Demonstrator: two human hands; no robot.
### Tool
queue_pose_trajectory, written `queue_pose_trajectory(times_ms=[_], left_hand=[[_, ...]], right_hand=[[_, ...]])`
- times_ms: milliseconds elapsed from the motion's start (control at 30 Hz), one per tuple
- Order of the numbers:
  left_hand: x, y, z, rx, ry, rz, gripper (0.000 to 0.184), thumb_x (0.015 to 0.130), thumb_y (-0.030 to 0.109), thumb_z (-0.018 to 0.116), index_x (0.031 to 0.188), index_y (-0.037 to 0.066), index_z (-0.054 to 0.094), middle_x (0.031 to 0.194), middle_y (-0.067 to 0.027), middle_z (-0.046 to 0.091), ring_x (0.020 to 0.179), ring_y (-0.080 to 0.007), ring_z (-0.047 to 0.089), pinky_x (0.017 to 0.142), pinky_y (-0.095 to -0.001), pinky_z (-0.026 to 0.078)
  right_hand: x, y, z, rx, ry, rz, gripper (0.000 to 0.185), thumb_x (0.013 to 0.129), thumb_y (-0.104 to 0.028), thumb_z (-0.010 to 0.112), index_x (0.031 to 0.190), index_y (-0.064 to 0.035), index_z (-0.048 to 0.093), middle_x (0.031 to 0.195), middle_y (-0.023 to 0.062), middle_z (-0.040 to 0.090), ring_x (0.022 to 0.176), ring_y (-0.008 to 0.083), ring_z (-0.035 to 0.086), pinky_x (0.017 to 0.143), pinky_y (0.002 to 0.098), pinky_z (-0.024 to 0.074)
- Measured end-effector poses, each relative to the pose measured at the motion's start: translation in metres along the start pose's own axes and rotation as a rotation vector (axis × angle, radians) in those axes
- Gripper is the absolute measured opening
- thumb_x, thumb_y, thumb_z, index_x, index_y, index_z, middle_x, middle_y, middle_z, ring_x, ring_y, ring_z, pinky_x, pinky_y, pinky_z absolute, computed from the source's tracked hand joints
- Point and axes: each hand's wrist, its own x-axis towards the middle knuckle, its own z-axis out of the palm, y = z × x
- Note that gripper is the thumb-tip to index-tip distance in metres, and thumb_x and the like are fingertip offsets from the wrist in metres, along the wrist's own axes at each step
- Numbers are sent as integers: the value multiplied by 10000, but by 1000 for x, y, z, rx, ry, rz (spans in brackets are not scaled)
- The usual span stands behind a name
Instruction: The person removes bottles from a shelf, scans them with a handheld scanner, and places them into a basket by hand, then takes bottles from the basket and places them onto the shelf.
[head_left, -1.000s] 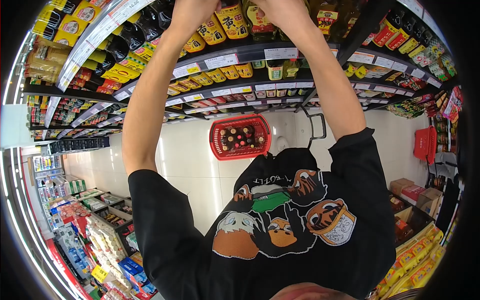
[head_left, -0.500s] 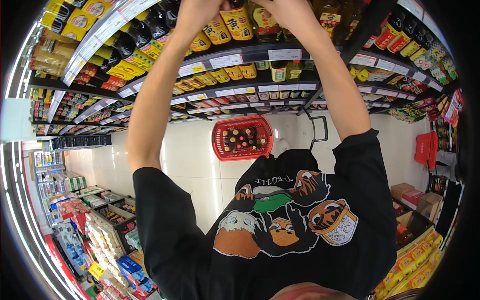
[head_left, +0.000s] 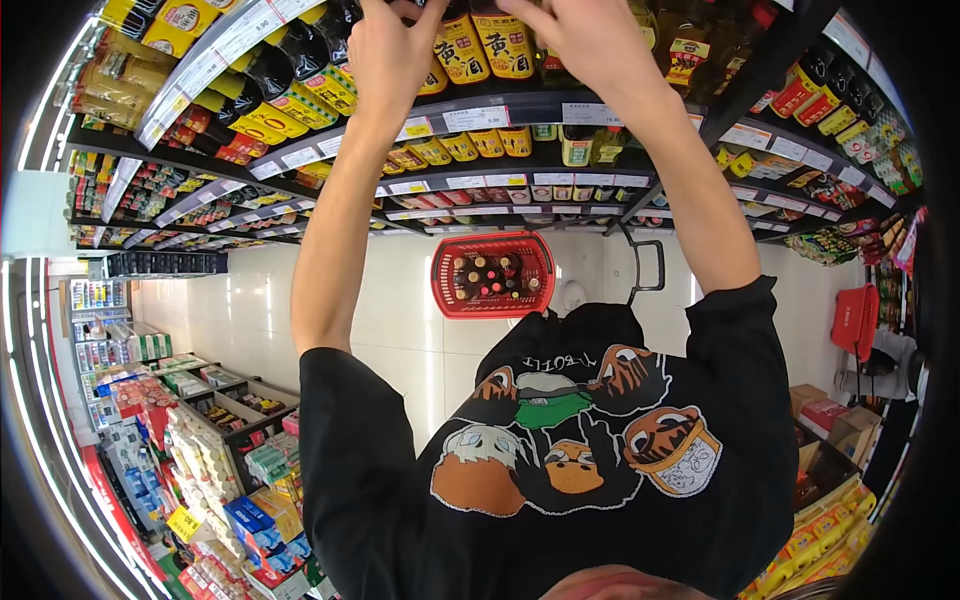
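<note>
Upright on the upper shelf stands a row of dark rice wine bottles [head_left: 508,48] with yellow labels. My left hand [head_left: 392,55] is at the left part of this row. Its fingers curl around a dark bottle top, partly cut off by the frame's upper edge. From the right, my right hand [head_left: 595,45] reaches over the row. One finger is stretched toward a bottle's top and the thumb is apart from it; I cannot tell whether they touch. Below, on the floor, a red shopping basket [head_left: 440,280] contains several capped bottles [head_left: 490,272].
Price labels line the shelf edge [head_left: 475,118], and lower shelves carry more bottles and jars. A black handle [head_left: 648,265] projects near my right arm. Another red basket [head_left: 855,312] is at the far right. Stacked goods [head_left: 215,480] fill the left rear.
The shelf and floor basket have shifted slightly right in view. My left hand has moved right in the image, and more of both hands shows at the bottles.
</note>
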Motion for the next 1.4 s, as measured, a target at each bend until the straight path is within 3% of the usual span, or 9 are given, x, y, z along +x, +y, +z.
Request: queue_pose_trajectory(times_ms=[67, 167, 267, 800, 967, 1200, 1300, 1367, 1400], left_hand=[[6, -4, 2, 93, 9, 18, 461, 937, 245, 759, 1193, -84, 563, 623, -127, 671, 530, -290, 659, 526, -388, 491], [20, 1, 0, 208, -146, -209, 463, 927, 389, 737, 840, -65, 715, 665, -183, 700, 646, -362, 711, 640, -445, 541], [25, -2, 5, 255, -78, -195, 498, 904, 434, 749, 784, -49, 722, 672, -198, 701, 697, -371, 724, 679, -448, 552], [29, -13, 2, 169, -175, -183, 448, 915, 396, 733, 901, -52, 745, 658, -185, 693, 708, -357, 726, 703, -438, 555], [32, -14, -1, 176, -200, -115, 429, 935, 363, 716, 885, -63, 739, 641, -177, 687, 680, -343, 722, 691, -430, 554], [32, 5, -10, 47, -281, -200, 377, 958, 293, 691, 824, -57, 733, 585, -143, 664, 543, -274, 680, 579, -395, 528], [28, 4, -13, 53, -352, -278, 347, 963, 271, 685, 954, -72, 732, 570, -149, 646, 525, -271, 669, 543, -386, 512], [15, -13, -10, 56, -232, -52, 480, 965, 269, 694, 1285, -80, 621, 574, -155, 639, 525, -273, 666, 524, -380, 504], [5, -15, -13, 58, -229, -53, 480, 965, 269, 694, 1285, -80, 621, 574, -155, 639, 525, -273, 666, 524, -380, 504]], right_hand=[[10, -7, 8, 67, 73, -83, 439, 990, -245, 658, 1244, 101, 565, 788, 303, 683, 786, 465, 700, 697, 516, 557], [30, -19, 6, 131, -163, 105, 384, 993, -258, 646, 957, 122, 692, 868, 345, 685, 870, 494, 689, 769, 536, 557], [38, 7, 48, -78, -55, 31, 437, 1002, -299, 627, 897, 118, 702, 858, 347, 687, 862, 511, 682, 813, 557, 548], [45, 36, 65, -24, -50, -16, 493, 997, -361, 622, 1040, 130, 654, 928, 360, 676, 937, 512, 656, 911, 523, 520], [50, 9, 32, 121, -314, 217, 497, 998, -366, 625, 1043, 128, 641, 824, 295, 692, 796, 418, 705, 811, 484, 558], [49, 18, 44, 92, -267, 206, 478, 1000, -360, 623, 1032, 117, 649, 780, 271, 694, 747, 392, 713, 777, 474, 566], [45, 28, 56, -1, -41, -27, 481, 1005, -361, 615, 1045, 117, 649, 742, 256, 696, 751, 384, 722, 788, 467, 571], [47, 2, 29, 174, -281, 247, 492, 1011, -354, 610, 1105, 128, 643, 701, 236, 695, 723, 375, 727, 769, 456, 583], [46, 3, 32, 176, -282, 243, 492, 1011, -354, 610, 1105, 128, 643, 701, 236, 695, 723, 375, 727, 769, 456, 583]])
